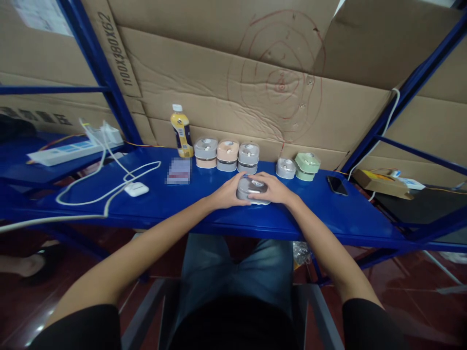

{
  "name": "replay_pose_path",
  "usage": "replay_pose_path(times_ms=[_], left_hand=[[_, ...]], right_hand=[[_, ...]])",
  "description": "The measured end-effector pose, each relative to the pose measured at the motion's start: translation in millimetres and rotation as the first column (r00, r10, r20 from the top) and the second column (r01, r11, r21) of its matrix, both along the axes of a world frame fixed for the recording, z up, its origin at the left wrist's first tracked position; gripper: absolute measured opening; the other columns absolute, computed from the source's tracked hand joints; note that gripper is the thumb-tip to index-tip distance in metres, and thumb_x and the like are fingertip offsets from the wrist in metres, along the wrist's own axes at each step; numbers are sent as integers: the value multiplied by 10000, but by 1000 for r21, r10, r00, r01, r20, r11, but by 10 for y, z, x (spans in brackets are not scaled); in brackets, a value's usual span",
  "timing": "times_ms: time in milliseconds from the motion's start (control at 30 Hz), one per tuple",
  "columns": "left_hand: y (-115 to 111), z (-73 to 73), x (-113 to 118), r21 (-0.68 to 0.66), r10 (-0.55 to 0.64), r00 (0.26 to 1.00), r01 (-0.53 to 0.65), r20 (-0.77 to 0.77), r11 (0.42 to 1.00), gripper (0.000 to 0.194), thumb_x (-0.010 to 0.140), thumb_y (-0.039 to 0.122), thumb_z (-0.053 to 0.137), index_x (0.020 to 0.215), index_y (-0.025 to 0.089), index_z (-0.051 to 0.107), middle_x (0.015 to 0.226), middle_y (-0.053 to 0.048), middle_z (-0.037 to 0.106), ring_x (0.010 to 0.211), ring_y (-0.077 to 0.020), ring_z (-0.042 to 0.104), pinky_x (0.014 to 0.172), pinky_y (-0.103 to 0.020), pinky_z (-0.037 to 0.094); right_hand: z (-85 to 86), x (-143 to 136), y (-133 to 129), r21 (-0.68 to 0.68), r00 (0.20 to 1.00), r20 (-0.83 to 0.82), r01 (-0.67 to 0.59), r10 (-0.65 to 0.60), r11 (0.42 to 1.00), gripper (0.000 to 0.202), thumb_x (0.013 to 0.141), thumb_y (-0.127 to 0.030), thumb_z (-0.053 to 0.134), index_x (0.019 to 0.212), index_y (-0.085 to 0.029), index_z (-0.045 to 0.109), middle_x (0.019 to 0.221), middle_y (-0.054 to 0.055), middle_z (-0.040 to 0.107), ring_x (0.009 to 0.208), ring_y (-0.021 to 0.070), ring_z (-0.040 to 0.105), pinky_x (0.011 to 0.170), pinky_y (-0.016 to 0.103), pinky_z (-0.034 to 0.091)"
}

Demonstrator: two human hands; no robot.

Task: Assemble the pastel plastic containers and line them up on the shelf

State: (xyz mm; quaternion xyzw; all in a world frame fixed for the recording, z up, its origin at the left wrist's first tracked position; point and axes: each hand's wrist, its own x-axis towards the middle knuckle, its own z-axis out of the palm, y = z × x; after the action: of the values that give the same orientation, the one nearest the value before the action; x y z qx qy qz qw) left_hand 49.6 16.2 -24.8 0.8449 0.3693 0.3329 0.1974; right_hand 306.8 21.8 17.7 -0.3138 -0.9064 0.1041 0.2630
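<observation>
Both my hands are wrapped around a grey lidded container [245, 188] near the front edge of the blue table. My left hand [230, 192] grips its left side, and my right hand [273, 188] curls over its right side and top. Behind it stand stacked containers in a row: a grey-over-peach pair [206, 151], a peach-over-grey pair [227, 154] and a grey pair [248, 154]. To the right are a single grey container [286, 168] and a green stack [307, 165]. Parts of the held container are hidden under my fingers.
A yellow drink bottle [181, 131] and a blurred card [178, 170] are at the back left. White cables and an earphone case [136, 188] lie on the left. A phone [337, 185] and an open carton [383, 183] are on the right. Blue posts flank the table [175, 214].
</observation>
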Motion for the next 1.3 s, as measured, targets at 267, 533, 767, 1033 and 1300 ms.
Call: replay_pose_path(times_ms=[267,533,767,1033,1300], left_hand=[[77,-21,-71,2,-8,1000,8,-12,1000,1165,752,580,923,1662,159,331,1595,-241,572,1483,-448,568,1231,-595,469],[136,-88,-51,67,135,988,-130,-77,989,763,941,432,692,1589,144,411,1400,-190,675,1320,-382,680,1158,-555,530],[81,-23,-52,44,126,987,-122,-104,992,694,952,449,665,1547,158,458,1411,-193,662,1341,-384,667,1165,-557,534],[87,-43,-34,66,124,987,-118,-98,991,670,950,433,660,1529,150,474,1418,-203,660,1368,-387,647,1192,-566,514],[119,-57,-17,68,126,989,-121,-71,990,612,919,390,697,1460,160,526,1336,-195,694,1328,-393,665,1180,-600,517]], right_hand=[[23,47,-254,30,979,177,100,-103,995,872,920,-638,799,1648,-240,530,1595,196,538,1473,395,554,1214,555,489],[188,209,-638,197,618,493,605,-612,771,888,1021,-757,564,1686,-193,397,1318,285,704,1145,453,759,940,525,596],[260,26,-5,243,512,493,696,-704,676,561,1135,-370,474,1622,-99,413,1361,283,724,1233,403,738,974,477,573],[351,-292,126,300,595,229,710,-770,637,369,1117,-354,450,1317,-120,653,1318,241,730,1211,374,717,1001,448,555],[480,-1098,655,118,555,81,819,-828,561,795,933,-585,741,1487,-57,524,1467,322,603,1362,432,599,1097,517,503]])
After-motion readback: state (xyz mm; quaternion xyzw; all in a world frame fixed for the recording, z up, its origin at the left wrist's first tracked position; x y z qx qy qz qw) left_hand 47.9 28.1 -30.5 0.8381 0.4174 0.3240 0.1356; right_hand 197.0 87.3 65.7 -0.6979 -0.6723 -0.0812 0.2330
